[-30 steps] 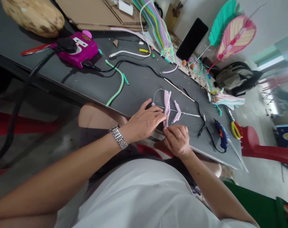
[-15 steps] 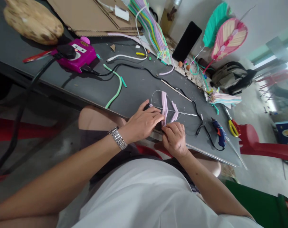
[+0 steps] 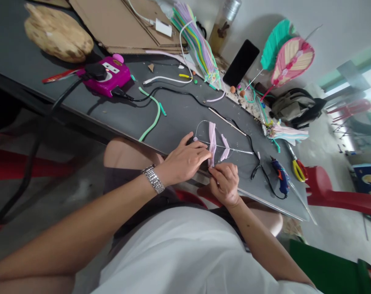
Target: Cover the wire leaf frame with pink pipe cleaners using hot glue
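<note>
A leaf-shaped wire frame [image 3: 200, 123] with a straight stem lies near the table's front edge. Two bands of lilac pipe cleaners cross it: a longer band [image 3: 212, 132] and a short bent band [image 3: 225, 148]. My left hand [image 3: 187, 158] lies over the left side of the frame, its fingers stretched out and the fingertips pressing on the longer band, thumb apart. Below that, my right hand [image 3: 225, 181] pinches the band's lower end at the table edge. Fingers hide part of the frame's lower side.
Behind lie a light stick [image 3: 227, 121] and a black cord [image 3: 185, 93]. To the right are a glue gun [image 3: 281, 177] and scissors [image 3: 298, 169]. A purple power socket [image 3: 107, 79], a green pipe cleaner [image 3: 153, 122], a pipe cleaner bundle [image 3: 200, 45] and a phone [image 3: 242, 63] also occupy the table.
The whole view has shifted slightly. My left hand stays on the band, while my right hand has drawn slightly down from it, still pinching its lower end.
</note>
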`<state>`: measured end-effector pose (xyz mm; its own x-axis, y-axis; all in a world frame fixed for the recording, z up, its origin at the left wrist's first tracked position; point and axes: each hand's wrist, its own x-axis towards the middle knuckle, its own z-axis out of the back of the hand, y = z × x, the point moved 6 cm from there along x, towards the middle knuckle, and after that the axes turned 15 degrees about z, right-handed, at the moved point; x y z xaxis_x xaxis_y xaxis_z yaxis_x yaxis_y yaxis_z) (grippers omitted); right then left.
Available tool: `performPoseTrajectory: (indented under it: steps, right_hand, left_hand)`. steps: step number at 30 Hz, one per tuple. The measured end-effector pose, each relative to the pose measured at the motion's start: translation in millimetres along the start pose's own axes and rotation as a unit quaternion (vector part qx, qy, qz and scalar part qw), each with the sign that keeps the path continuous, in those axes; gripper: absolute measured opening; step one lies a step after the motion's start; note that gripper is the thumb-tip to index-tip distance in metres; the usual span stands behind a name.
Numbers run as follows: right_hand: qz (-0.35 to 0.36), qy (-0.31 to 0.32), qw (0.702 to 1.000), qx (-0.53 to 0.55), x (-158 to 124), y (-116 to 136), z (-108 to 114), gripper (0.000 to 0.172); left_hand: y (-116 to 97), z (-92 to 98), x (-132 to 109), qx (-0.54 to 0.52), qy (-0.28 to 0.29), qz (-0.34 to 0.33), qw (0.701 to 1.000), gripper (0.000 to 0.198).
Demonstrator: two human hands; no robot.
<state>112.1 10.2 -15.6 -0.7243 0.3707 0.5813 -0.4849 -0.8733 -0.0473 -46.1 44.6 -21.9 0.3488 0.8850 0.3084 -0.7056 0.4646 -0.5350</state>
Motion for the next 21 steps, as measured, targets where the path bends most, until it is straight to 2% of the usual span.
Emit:
performPoseTrajectory:
  steps: [8,16,19,21]
  right_hand:
    - [0.022,-0.005,1.000,0.009,3.3,2.7,2.8,0.027]
    - [0.031,0.045,0.998,-0.007,7.5,4.4,2.0,0.021]
    - [0.026,0.032,0.999,0.017,8.2,3.6,1.3,0.020]
    - [-0.002,0.002,0.998,0.056,8.3,-0.6,2.2,0.020]
  left_hand:
    - [-1.9,2.0,0.5,0.003,0.013,0.005,1.000,0.026]
    - [-1.2,2.2,1.2,-0.002,0.026,0.010,1.000,0.029]
    - [-1.4,2.2,1.5,-0.005,0.027,0.009,1.000,0.031]
    - [-1.3,2.5,1.5,-0.004,0.022,0.010,1.000,0.031]
